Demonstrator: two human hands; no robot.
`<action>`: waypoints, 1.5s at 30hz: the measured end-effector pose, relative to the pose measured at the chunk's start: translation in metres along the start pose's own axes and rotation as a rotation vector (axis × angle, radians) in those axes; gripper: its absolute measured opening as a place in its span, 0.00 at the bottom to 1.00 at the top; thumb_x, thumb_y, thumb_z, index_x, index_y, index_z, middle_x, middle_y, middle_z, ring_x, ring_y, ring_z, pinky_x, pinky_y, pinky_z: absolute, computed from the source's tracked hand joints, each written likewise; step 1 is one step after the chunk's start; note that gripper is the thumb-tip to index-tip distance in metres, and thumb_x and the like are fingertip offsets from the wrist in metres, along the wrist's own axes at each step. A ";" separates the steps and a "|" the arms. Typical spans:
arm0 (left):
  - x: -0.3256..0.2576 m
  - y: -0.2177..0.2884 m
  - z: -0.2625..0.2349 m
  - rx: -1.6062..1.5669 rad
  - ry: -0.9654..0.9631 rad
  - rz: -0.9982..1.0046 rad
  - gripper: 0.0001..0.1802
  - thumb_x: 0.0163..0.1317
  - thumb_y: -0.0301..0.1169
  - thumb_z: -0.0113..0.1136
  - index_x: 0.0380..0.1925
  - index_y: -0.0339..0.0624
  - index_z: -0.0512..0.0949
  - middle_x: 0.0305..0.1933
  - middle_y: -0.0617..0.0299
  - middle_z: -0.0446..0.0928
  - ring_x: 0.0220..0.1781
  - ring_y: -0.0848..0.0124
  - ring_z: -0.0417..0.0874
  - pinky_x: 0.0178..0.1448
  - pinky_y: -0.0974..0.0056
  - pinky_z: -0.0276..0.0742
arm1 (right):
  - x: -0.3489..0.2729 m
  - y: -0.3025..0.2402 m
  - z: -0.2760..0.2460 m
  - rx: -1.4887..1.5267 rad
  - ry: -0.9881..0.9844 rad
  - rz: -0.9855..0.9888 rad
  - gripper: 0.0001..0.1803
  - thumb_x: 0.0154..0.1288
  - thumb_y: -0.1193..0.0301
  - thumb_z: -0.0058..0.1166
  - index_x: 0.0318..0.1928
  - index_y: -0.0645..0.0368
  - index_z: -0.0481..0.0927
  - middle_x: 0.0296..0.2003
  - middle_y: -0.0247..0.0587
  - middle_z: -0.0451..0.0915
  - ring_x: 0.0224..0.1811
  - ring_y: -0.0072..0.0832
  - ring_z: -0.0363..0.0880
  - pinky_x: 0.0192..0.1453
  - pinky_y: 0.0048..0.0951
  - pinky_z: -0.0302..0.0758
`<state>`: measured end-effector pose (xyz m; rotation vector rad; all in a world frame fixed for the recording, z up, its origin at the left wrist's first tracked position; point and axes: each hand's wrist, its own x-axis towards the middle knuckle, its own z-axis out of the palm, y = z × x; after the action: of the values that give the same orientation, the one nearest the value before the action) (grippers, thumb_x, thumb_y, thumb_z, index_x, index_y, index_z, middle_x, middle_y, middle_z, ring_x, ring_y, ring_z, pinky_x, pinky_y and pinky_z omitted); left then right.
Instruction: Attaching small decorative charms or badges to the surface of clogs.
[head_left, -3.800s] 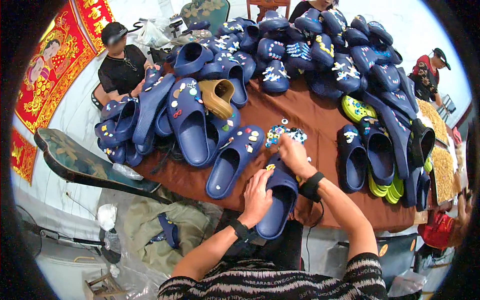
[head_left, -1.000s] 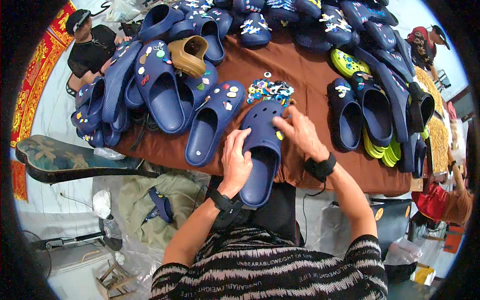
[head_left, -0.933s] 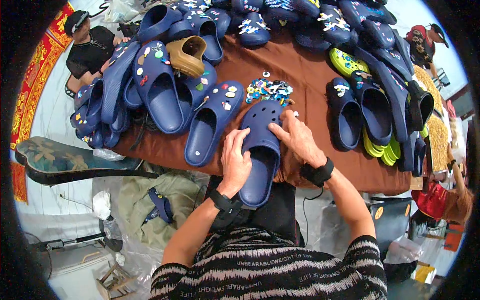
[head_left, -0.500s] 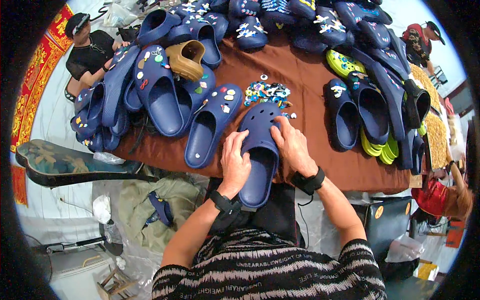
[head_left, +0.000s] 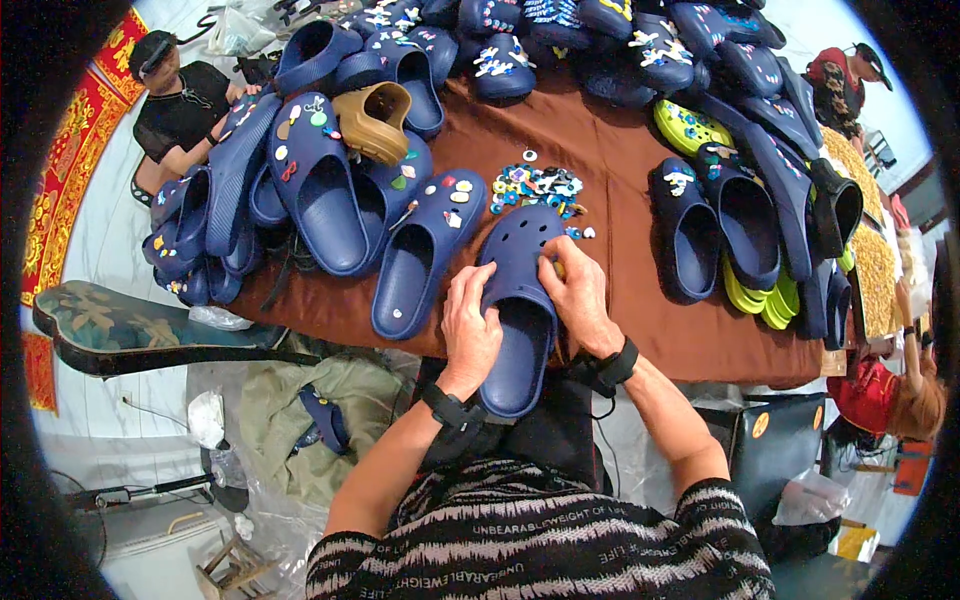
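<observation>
A navy blue clog (head_left: 520, 345) with a row of open holes lies over the table's near edge, its toe pointing away from me. My left hand (head_left: 470, 325) grips its left side, thumb on the upper. At the right of the upper, my right hand (head_left: 580, 295) is closed, thumb and fingers pinched together against the clog; a small yellowish bit shows between them, too hidden to name. Just beyond the toe sits a heap of small colourful shoe charms (head_left: 535, 190). Left of the clog lies a navy slide (head_left: 420, 260) with charms on its strap.
Navy clogs (head_left: 325, 190) pile up at the left, with one brown clog (head_left: 375, 120) among them. More navy clogs (head_left: 690, 235) and lime green ones (head_left: 690, 125) stand at the right on the brown tablecloth (head_left: 625, 170). Other people (head_left: 180, 100) are around the table.
My right hand's fingers have curled in from a flatter pose into a pinch at the clog's upper. My left hand and the clog have hardly moved.
</observation>
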<state>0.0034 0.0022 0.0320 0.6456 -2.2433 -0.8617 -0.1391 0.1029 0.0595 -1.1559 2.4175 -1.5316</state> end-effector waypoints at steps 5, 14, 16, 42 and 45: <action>0.000 0.001 0.000 0.001 -0.006 -0.010 0.34 0.51 0.14 0.57 0.62 0.45 0.73 0.63 0.52 0.71 0.66 0.49 0.72 0.69 0.50 0.68 | 0.007 0.007 -0.005 -0.121 -0.049 -0.289 0.07 0.64 0.75 0.56 0.41 0.56 0.74 0.31 0.50 0.78 0.35 0.51 0.80 0.37 0.49 0.74; 0.002 0.004 -0.001 0.034 -0.018 0.002 0.35 0.50 0.14 0.60 0.62 0.45 0.73 0.62 0.52 0.72 0.66 0.50 0.72 0.69 0.50 0.68 | 0.038 0.023 -0.019 -0.237 0.058 -0.412 0.07 0.63 0.73 0.58 0.41 0.55 0.76 0.33 0.47 0.76 0.37 0.49 0.78 0.38 0.47 0.74; 0.003 0.004 -0.002 -0.018 -0.016 0.026 0.35 0.49 0.13 0.58 0.62 0.44 0.73 0.62 0.51 0.72 0.65 0.49 0.73 0.69 0.51 0.68 | 0.053 0.042 -0.020 -0.178 0.140 -0.266 0.07 0.68 0.69 0.57 0.42 0.57 0.78 0.36 0.50 0.79 0.41 0.52 0.80 0.42 0.48 0.75; -0.003 0.001 -0.010 -0.013 -0.006 0.012 0.36 0.47 0.12 0.58 0.60 0.43 0.73 0.60 0.51 0.72 0.64 0.48 0.72 0.68 0.50 0.69 | 0.141 0.117 -0.027 -0.392 -0.116 -0.096 0.13 0.70 0.68 0.53 0.51 0.58 0.83 0.50 0.54 0.81 0.56 0.52 0.79 0.59 0.45 0.75; -0.004 -0.001 -0.011 -0.015 -0.007 0.007 0.35 0.47 0.12 0.58 0.60 0.43 0.73 0.60 0.51 0.72 0.64 0.48 0.73 0.68 0.50 0.69 | 0.146 0.106 -0.038 -0.265 -0.159 0.067 0.13 0.71 0.67 0.53 0.50 0.58 0.83 0.52 0.57 0.82 0.57 0.51 0.80 0.60 0.43 0.75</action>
<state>0.0138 -0.0002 0.0365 0.6288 -2.2421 -0.8779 -0.3186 0.0661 0.0421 -1.1724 2.5756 -1.0795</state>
